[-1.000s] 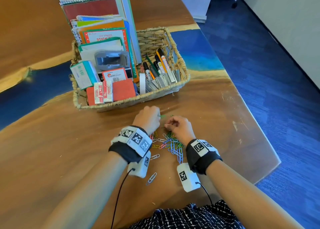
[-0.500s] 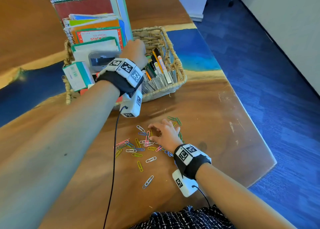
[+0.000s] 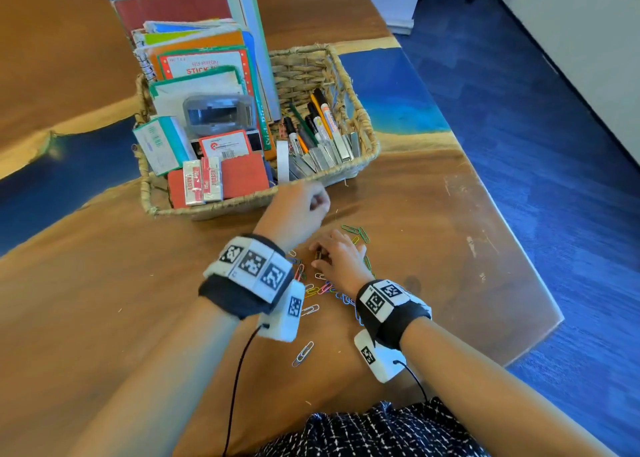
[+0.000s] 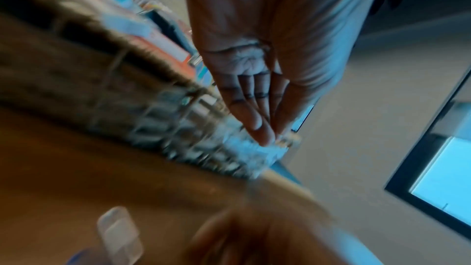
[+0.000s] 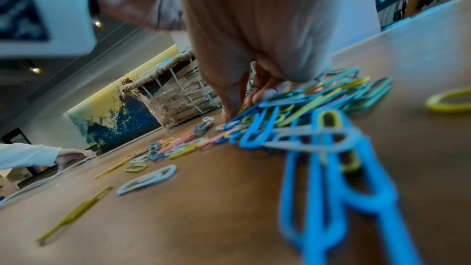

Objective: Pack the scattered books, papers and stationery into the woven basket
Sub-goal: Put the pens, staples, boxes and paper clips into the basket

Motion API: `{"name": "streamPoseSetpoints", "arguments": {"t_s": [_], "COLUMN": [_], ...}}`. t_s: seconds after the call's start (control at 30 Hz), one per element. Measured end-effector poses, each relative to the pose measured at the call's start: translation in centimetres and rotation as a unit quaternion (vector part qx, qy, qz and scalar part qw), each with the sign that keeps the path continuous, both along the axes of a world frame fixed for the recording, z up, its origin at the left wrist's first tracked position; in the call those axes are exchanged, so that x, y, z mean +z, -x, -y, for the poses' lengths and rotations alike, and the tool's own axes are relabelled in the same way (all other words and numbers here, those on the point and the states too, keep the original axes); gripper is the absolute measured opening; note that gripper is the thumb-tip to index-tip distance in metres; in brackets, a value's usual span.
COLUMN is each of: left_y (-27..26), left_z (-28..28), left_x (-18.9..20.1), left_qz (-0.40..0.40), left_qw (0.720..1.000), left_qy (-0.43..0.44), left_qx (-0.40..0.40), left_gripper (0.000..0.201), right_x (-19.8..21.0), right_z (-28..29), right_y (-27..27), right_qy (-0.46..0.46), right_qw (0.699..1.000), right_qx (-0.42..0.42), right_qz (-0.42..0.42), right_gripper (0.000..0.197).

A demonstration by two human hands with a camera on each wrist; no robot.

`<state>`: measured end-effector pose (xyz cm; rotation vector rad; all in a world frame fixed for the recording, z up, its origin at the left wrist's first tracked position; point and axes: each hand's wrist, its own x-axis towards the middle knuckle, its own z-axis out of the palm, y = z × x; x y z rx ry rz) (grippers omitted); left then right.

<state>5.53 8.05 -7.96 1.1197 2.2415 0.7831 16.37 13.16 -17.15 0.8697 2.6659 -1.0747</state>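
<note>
one woven basket (image 3: 360, 124) stands on the wooden table (image 3: 104, 301), packed on its left with upright notebooks (image 3: 194, 41) too overlapped to count, one grey stapler (image 3: 218, 114), one teal box (image 3: 162, 143), two erasers (image 3: 202, 184) side by side on a red pad (image 3: 244, 176), and on its right a bundle of pens and markers (image 3: 311, 124) with several metal clips (image 3: 332, 152) lying against the front wall. just before the basket, a loose heap of coloured paper clips (image 3: 325, 288) lies on the table, too tangled to count; two green ones (image 3: 356, 231) sit apart at the far edge and one grey one (image 3: 303, 352) lies apart near the person. the left hand (image 3: 294, 211) hangs above the table just in front of the basket's front wall; in the left wrist view its fingers (image 4: 254, 108) are straight and together, thumb against them, with nothing seen between. the right hand (image 3: 341, 257) rests on the heap, its fingers (image 5: 234, 96) bent down onto the clips, gathering some beneath them. each wrist carries one white camera band.
</note>
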Motion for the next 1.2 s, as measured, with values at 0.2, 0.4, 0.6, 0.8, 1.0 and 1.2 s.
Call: {"name": "streamPoseSetpoints", "arguments": {"t_s": [0.2, 0.4, 0.6, 0.8, 1.0, 1.2], "left_y": [-1.0, -0.9, 0.0, 0.4, 0.9, 1.7], "left_z": [2.6, 4.5, 5.0, 4.7, 4.5, 4.2], "left_x": [-4.9, -6.8, -7.3, -7.9, -8.5, -8.8], "left_qz": [-0.033, -0.056, -0.043, -0.050, -0.024, -0.008], "left_qw": [0.986, 0.969, 0.979, 0.981, 0.982, 0.980], "left_qy": [0.164, 0.232, 0.191, 0.183, 0.184, 0.198], "left_qx": [0.014, 0.058, 0.056, 0.047, 0.046, 0.031], "left_gripper": [0.008, 0.033, 0.022, 0.006, 0.010, 0.033], "right_x": [0.4, 0.2, 0.2, 1.0, 7.5, 11.9], "right_z": [-0.8, -1.2, -1.7, -2.3, -3.8, -6.9], "right_y": [-0.2, -0.1, 0.0, 0.1, 3.4, 10.7], "right_qy": [0.016, 0.062, 0.053, 0.048, 0.024, -0.040], "right_qw": [1.000, 0.997, 0.998, 0.998, 0.994, 0.986], "right_qx": [-0.019, -0.046, -0.029, -0.017, -0.025, -0.044], "right_qz": [0.010, 0.006, 0.001, 0.034, -0.099, -0.157], "right_gripper": [0.031, 0.027, 0.019, 0.011, 0.020, 0.024]}}
